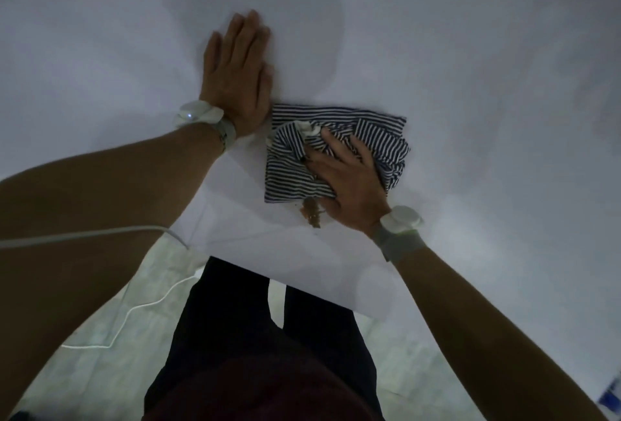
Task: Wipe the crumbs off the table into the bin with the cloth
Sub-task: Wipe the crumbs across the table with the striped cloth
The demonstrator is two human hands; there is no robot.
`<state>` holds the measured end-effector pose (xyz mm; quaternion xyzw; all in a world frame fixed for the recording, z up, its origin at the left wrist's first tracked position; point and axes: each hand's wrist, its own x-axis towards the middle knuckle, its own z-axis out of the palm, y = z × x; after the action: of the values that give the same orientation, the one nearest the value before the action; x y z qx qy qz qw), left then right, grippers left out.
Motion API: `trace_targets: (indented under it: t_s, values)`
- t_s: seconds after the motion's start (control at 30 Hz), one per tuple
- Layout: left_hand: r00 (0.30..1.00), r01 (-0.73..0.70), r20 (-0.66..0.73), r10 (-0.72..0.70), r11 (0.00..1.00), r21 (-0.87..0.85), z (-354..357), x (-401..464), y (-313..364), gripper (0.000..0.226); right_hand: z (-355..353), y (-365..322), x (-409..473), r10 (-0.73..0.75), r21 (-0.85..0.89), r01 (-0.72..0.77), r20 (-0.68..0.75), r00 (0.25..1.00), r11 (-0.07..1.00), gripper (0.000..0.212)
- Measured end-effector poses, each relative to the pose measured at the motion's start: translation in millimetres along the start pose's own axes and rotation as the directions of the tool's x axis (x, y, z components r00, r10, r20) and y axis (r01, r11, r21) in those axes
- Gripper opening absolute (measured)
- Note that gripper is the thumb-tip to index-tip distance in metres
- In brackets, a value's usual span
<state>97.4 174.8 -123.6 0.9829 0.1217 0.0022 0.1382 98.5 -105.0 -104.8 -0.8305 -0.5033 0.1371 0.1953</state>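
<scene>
Head view: looking down over both forearms at a white table (470,84), with the person's dark trousers showing at its near edge.
Right fingers: the fingers (339,148) of the right hand (349,182) are spreading and pressing down on the striped cloth (336,148), bunching it under the palm rather than pinching it.
Left fingers: the left hand (237,74) is lying flat and released on the table, fingers together, grasping nothing, its heel just beside the cloth's far left corner.
Crumbs: a small brown clump of crumbs (312,214) is sitting at the cloth's near edge, touching the right hand's heel, near the table's front edge.
Bin: no bin is showing, so I cannot tell where the crumbs are meant to be landing.
Risk, spill: the crumbs are lying close to the edge with only floor and trousers visible below; a pull toward the body is likely sending them onto the floor or the clothes.
Risk, escape: the clump is poking out from under the cloth, so a sideways stroke may be leaving it behind.
Risk, cable: a white cable (134,313) is trailing below the left forearm and could be snagging.
Arms: both forearms are reaching forward, wrists banded, the right wrist bending inward over the cloth.
</scene>
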Motion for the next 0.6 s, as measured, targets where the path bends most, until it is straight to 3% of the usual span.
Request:
trace_targets:
  t_s: [0.2,0.37,0.43,0.53,0.6]
  values:
    - [0.999,0.006,0.035,-0.004,0.999,-0.042,-7,4,0,0.057,-1,-31,-42,0.042,0.114,-0.054,0.107,0.993,0.992,0.049]
    - [0.994,0.042,0.108,-0.031,0.993,-0.108,-24,0,1,0.059,-35,-53,-26,0.243,0.246,-0.250,0.060,0.968,0.936,0.046]
    - [0.992,0.045,0.126,-0.024,0.985,-0.169,-39,1,-3,0.057,-55,-58,-2,0.395,0.310,-0.362,-0.049,0.917,0.879,0.042]
    - [0.994,0.027,0.114,0.003,0.965,-0.262,-57,-11,-14,0.054,-80,-57,33,0.603,0.417,-0.499,-0.161,0.782,0.759,0.032]
    - [0.994,0.075,0.096,-0.051,0.961,-0.267,-74,-30,-50,0.055,-92,-62,75,0.651,0.470,-0.500,-0.241,0.720,0.728,0.028]
